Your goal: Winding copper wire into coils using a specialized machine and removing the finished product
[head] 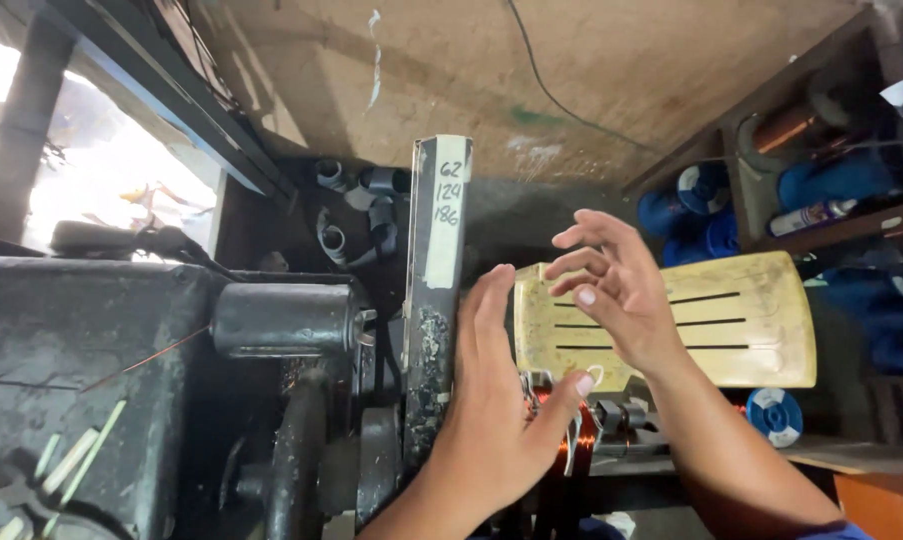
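1. A dim workshop with a stained plaster wall (621, 60).
2. An upright dark metal bar (433, 300) carries a long white label strip (447, 210).
3. Right of the bar, the left hand (496, 420), fingers straight, touches a copper wire coil (571, 435).
4. Farther right, the right hand (616, 295) hovers, fingers spread, holding nothing, before a cream plastic chair seat (751, 320).

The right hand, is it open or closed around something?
Open. The right hand hovers with fingers loosely spread, gripping nothing, above the cream plastic chair.

upright plate (433, 300) blocks leftward; rightward lies open.
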